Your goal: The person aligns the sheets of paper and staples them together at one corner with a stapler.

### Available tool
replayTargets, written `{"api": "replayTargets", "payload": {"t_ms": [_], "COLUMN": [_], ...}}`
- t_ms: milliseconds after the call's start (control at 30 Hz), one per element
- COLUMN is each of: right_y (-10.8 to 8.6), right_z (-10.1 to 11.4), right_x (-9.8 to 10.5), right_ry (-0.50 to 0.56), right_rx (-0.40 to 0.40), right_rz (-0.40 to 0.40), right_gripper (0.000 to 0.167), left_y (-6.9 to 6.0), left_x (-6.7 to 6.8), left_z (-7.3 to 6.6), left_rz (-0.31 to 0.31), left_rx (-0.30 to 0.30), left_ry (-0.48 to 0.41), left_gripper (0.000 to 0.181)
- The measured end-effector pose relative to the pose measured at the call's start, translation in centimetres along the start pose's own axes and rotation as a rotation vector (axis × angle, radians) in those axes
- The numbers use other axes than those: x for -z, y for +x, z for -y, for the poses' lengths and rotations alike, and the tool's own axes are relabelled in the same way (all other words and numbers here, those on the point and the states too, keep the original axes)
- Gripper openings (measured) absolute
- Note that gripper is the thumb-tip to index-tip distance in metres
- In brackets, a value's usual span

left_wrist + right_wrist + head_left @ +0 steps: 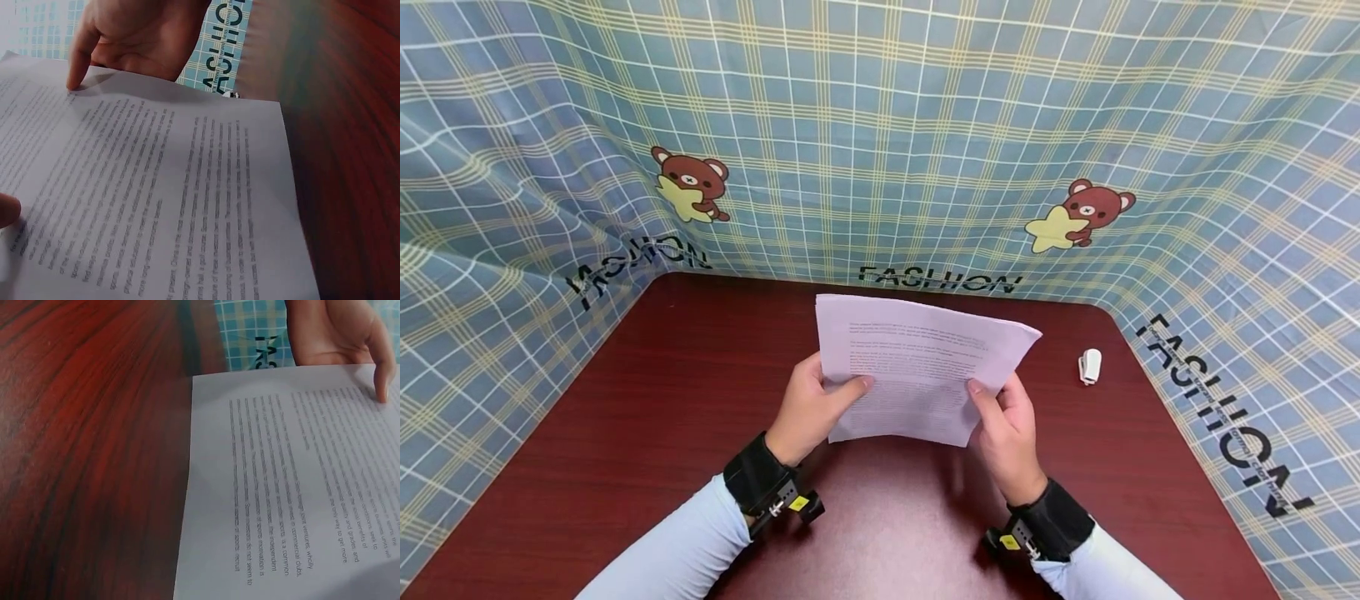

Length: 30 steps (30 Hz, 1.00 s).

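A few sheets of printed paper (917,367) are held up above the table, slightly bowed, with text facing me. My left hand (816,408) grips their left edge, thumb on the printed side and the other fingers hidden behind. On the opposite edge, my right hand (1009,433) pinches the sheets the same way. The left wrist view shows the printed page (169,187) close up, with the right thumb pressing on its far edge. A small white stapler (1090,366) lies on the table to the right of the paper, apart from both hands.
The dark red wooden table (700,358) has rounded far corners. A blue checked curtain (880,150) with bear prints and lettering stands around its back and sides. Both wrists wear black straps (760,477) with small cameras.
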State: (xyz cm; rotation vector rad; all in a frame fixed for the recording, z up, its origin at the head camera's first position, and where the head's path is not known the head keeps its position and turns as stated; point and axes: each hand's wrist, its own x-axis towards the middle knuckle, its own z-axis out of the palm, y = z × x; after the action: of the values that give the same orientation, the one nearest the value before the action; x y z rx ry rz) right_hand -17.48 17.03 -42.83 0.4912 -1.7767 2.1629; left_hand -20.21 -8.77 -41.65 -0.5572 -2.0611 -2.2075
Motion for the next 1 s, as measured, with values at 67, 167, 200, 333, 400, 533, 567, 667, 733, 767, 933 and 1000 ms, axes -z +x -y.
{"api": "replayTargets", "payload": {"t_ms": [67,167,200,333,400,533,567,667,733,767,933,1000], "right_y": [0.2,0.6,0.7,0.8,0.5,0.1,0.0,0.1,0.2,0.3,0.6,0.4], "right_z": [0.2,1.0,1.2,1.0,0.4,-0.5,-0.6,-0.6,-0.4,-0.2,0.1,-0.2], "right_x": [-0.1,-0.3,-0.3,-0.2,0.0,0.2,0.3,0.4,0.3,0.3,0.1,0.3], "right_ry": [-0.021,-0.082,-0.107,-0.099,-0.072,-0.041,-0.048,-0.041,-0.025,-0.020,0.009,-0.001], "right_rx": [0.008,0.046,0.057,0.046,0.004,-0.076,-0.084,-0.077,-0.059,-0.047,-0.032,-0.060], "right_rz": [-0.012,-0.045,-0.058,-0.051,-0.028,0.004,0.007,0.013,0.017,0.021,0.028,0.024], "right_gripper": [0.035,0.032,0.031,0.032,0.033,0.036,0.036,0.036,0.036,0.036,0.036,0.036], "left_y": [0.2,0.5,0.6,0.5,0.3,0.1,0.1,0.2,0.3,0.4,0.4,0.3], "left_x": [-0.1,-0.2,-0.2,-0.1,-0.1,0.2,0.2,0.2,0.2,0.1,0.0,0.0], "left_z": [-0.4,-1.3,-1.5,-1.3,-0.8,0.0,0.0,-0.1,-0.5,-0.6,-0.9,-0.5], "left_rz": [-0.011,-0.015,-0.016,-0.012,-0.012,-0.016,-0.014,-0.016,-0.013,-0.011,-0.016,-0.015], "left_rx": [-0.022,-0.069,-0.079,-0.073,-0.044,0.010,0.016,0.015,0.007,0.001,0.000,0.022], "left_ry": [0.032,0.066,0.072,0.063,0.044,0.010,0.005,0.001,-0.004,-0.004,-0.006,-0.005], "left_gripper": [0.037,0.036,0.037,0.039,0.039,0.037,0.037,0.036,0.035,0.036,0.036,0.035]}}
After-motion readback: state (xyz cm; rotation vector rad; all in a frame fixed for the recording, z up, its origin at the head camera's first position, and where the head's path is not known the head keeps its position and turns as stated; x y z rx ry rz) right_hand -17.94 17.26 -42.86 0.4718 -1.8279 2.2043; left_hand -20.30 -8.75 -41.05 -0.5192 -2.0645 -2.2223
